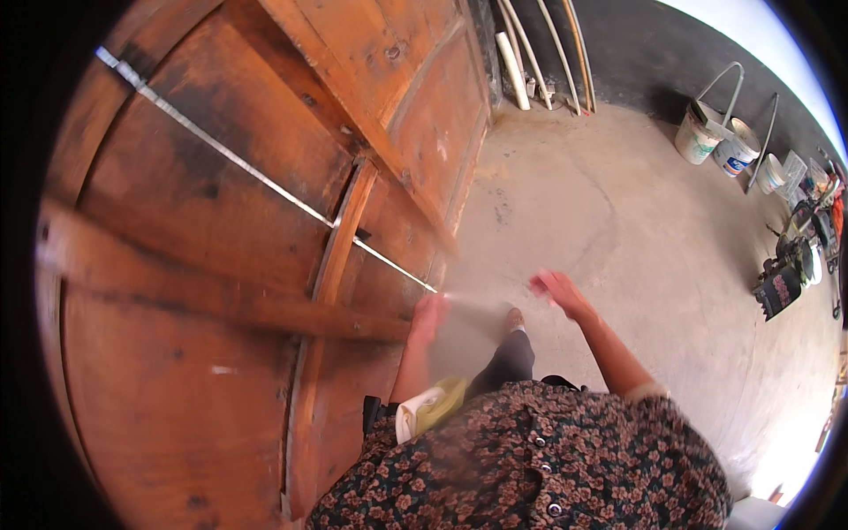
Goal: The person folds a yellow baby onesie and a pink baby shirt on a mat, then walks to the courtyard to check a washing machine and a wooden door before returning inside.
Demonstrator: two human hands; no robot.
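Observation:
A large brown wooden door (199, 265) with crossbars fills the left side. My left hand (429, 319) is at its near edge, beside the end of a wooden crossbar (265, 308); the hand is blurred, and its grip cannot be told. A thin bright line (232, 156) runs slantwise over the door panels down to this hand; whether it is a strip or light through a gap is unclear. My right hand (553, 290) is raised over the concrete floor with fingers apart and nothing seen in it. A folded white and yellow cloth (430, 407) hangs at my left side.
Pipes (512, 69) lean on the dark wall at the top. Plastic buckets (697, 136) stand along the wall at the upper right, with a cluttered pile of gear (788, 265) below them. My shoe (515, 318) is on the concrete floor (563, 199).

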